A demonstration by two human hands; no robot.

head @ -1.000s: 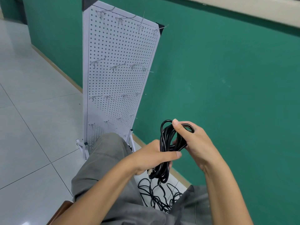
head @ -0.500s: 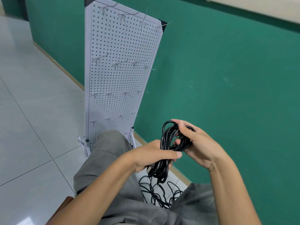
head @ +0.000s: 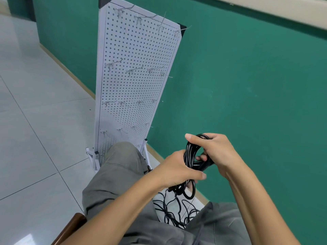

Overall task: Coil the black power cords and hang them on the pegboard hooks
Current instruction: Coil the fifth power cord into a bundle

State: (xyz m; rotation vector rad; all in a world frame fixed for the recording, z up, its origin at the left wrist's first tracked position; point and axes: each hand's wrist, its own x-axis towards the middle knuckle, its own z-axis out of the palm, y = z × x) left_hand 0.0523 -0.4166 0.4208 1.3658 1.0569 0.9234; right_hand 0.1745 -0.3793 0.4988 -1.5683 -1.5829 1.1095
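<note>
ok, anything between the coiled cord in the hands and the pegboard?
In the head view, only the person's raised knee lies between the coiled cord and the pegboard; its hooks hang bare.

We saw a green wall [head: 247,85] behind everything, with a pale band [head: 283,13] along its top, perhaps a ledge or a window sill; the view did not let us decide. A beige skirting strip [head: 67,68] ran where the wall met the floor [head: 35,121], which was made of large light grey tiles with thin dark joints. The person wore grey trousers [head: 116,174] and sat with the knees apart. At the lower left corner, a brown wooden edge [head: 70,225] showed, probably the seat.
</note>
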